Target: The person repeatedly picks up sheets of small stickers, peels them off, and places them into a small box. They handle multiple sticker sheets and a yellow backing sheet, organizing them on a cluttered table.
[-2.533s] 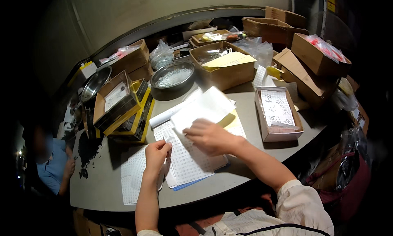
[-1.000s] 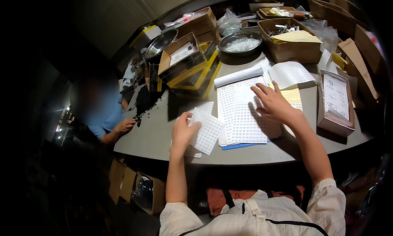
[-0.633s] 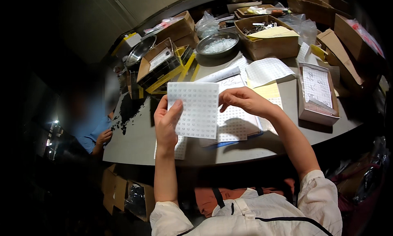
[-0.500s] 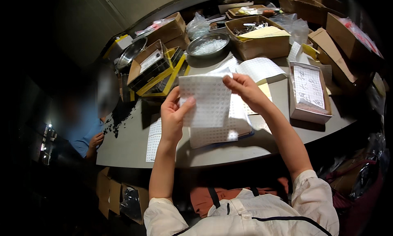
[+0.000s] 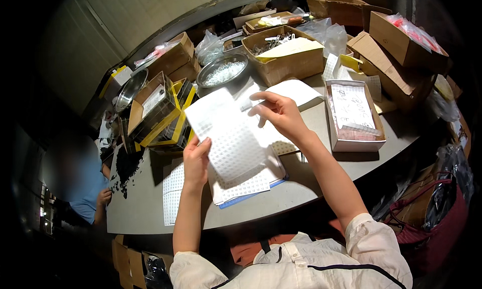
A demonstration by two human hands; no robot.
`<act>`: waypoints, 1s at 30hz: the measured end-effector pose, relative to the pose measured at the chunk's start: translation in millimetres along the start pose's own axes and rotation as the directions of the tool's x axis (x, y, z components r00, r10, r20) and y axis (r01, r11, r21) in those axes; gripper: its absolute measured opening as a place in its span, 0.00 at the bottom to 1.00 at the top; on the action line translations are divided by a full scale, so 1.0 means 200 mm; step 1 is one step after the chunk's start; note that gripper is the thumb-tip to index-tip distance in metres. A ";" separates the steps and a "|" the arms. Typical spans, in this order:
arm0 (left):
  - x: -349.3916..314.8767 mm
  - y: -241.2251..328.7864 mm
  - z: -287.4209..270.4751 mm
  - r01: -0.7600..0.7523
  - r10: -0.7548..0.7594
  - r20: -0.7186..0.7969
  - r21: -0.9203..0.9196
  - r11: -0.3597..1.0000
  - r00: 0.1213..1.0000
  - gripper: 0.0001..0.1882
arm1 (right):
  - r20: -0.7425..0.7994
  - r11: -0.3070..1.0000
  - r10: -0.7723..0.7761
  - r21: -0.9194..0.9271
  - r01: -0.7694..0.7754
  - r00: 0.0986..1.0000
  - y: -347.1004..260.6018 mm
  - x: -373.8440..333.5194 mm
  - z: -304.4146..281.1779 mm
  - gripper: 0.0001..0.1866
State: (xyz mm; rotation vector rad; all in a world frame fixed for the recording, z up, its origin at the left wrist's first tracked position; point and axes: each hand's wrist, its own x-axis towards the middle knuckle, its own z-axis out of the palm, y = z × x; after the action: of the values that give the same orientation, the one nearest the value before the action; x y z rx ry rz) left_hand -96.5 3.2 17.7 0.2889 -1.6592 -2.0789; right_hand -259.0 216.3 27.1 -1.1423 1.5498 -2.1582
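Observation:
My left hand (image 5: 197, 161) grips a white sheet of small printed labels (image 5: 233, 151) by its left edge, thumb on top. The sheet is tilted above the table, and its upper part looks paler. My right hand (image 5: 278, 113) hovers just past the sheet's upper right side, thumb and fingers apart, with nothing visible in it. Under the held sheet lies a stack of similar label sheets (image 5: 246, 187) on a blue folder or board (image 5: 253, 195). More label sheets (image 5: 173, 188) lie beside my left forearm.
Beyond my hands stand a metal bowl of clear small pieces (image 5: 224, 73), a cardboard box of dark parts (image 5: 291, 68) and yellow-taped boxes (image 5: 160, 111). An open white box with papers (image 5: 355, 113) sits at right. A blue-sleeved person (image 5: 85, 188) is at left, near small black pieces (image 5: 125, 168).
My right hand has let go of the sheet's top corner and moved off it. In my left hand the sheet has tilted over to the left. The whole view has shifted.

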 end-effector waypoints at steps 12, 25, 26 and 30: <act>-0.06 -0.24 -0.14 0.162 -0.257 0.168 0.436 0.885 0.952 0.15 | 0.201 0.349 0.365 -0.935 0.067 0.909 0.08 -0.18 -0.11 0.31; -0.01 -0.17 -0.24 0.239 -0.315 0.182 0.346 0.907 0.932 0.18 | 0.349 0.367 -0.009 -0.870 0.328 0.937 -0.20 -0.45 -0.08 0.25; 0.00 -0.17 -0.24 0.230 -0.301 0.177 0.334 0.914 0.937 0.18 | 0.419 0.472 -0.147 -0.766 0.436 0.896 -0.32 -0.47 -0.02 0.23; 0.08 -0.24 -0.36 0.278 -0.327 0.121 0.307 0.910 0.937 0.18 | 0.610 0.429 -0.569 -0.351 0.832 0.551 -0.77 -0.68 0.14 0.11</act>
State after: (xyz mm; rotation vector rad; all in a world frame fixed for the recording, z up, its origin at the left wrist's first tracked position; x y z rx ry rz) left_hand -89.8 -58.3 -44.1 0.5051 -2.1431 -2.1254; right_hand -113.8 340.8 105.3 -2.7451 1.7826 -1.5182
